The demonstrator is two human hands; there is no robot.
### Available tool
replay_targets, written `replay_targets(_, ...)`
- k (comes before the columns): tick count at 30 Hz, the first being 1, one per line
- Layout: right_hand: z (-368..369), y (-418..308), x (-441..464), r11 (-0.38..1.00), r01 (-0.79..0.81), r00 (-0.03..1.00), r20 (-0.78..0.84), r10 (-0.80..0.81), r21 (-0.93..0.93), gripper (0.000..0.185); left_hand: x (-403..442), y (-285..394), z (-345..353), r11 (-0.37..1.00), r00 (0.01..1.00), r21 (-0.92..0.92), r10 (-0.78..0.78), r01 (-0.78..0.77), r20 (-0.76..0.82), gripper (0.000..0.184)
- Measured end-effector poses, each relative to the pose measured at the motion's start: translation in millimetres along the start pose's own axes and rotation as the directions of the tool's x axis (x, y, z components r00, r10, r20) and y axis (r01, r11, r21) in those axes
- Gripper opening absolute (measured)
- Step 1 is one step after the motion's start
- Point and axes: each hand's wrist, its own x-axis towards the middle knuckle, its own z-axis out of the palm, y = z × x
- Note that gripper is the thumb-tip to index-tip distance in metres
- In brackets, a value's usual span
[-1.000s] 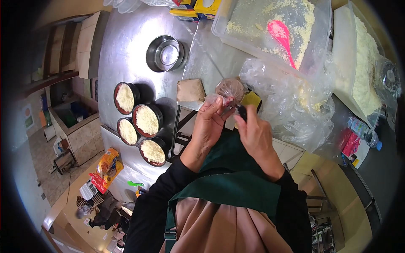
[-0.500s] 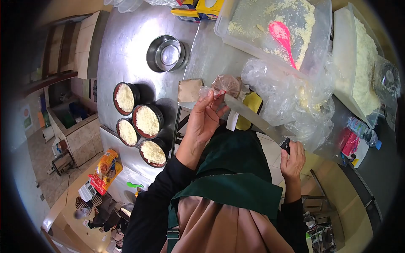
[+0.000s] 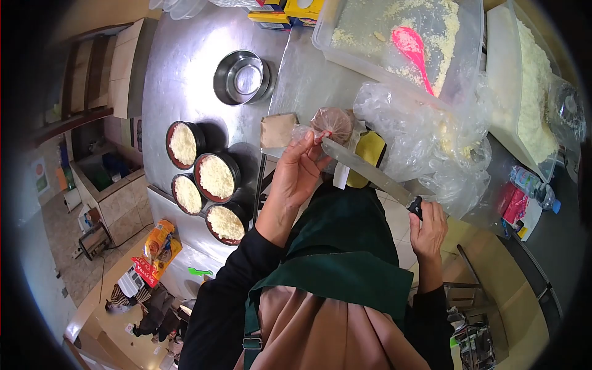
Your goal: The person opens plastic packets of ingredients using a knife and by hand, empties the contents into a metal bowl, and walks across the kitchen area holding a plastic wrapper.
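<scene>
My left hand [image 3: 298,169] pinches the gathered neck of a small clear plastic bag [image 3: 333,123] with brownish contents, tied with something red. In my right hand [image 3: 428,229] is a long knife [image 3: 376,177], its black handle inside my closed fingers. The blade points up and left, and its tip meets the bag's red tie; I cannot tell whether it is cutting. Just left of the bag lies a flat brown packet [image 3: 278,131]. A yellow-and-black item [image 3: 365,159] lies partly behind the blade.
Several dark round pans [image 3: 217,177] hold pale crumbly shreds. An empty-looking metal bowl [image 3: 241,78] stands behind them. At the right are a clear tub [image 3: 345,58] with a pink spoon [image 3: 411,49], crumpled plastic bags [image 3: 401,117], a tub of white shreds [image 3: 531,98] and a water bottle [image 3: 531,185].
The knife tip has shifted slightly left and down at the tie, and my right hand has moved a little with it. My left hand keeps its pinch on the bag.
</scene>
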Motion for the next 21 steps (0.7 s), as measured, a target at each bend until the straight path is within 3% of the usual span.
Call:
replay_targets(8,8.7,-5.3,6.0,0.999,-0.031,1.0,0.001,0.031,0.026,0.029,-2.4,-3.0,5.4,0.999,0.998,0.006,0.042,-0.042,0.038,0.012)
replay_targets(14,26.4,-29.7,5.7,0.942,-0.154,0.988,0.062,0.142,0.299,0.027,-0.9,-12.7,6.7,0.998,0.991,0.03,0.051,-0.055,0.123,0.01)
replay_targets(17,30.7,-40.0,6.3,0.865,-0.251,0.965,0.186,0.187,0.435,0.023,-4.5,-11.0,13.2,0.99,0.993,0.095,0.096,-0.102,0.061,0.01)
replay_targets(21,37.7,-58.0,17.3,0.902,-0.189,0.982,0.059,0.18,0.389,0.022,-4.0,-20.2,11.9,0.976,0.979,0.148,0.14,-0.162,0.147,0.009)
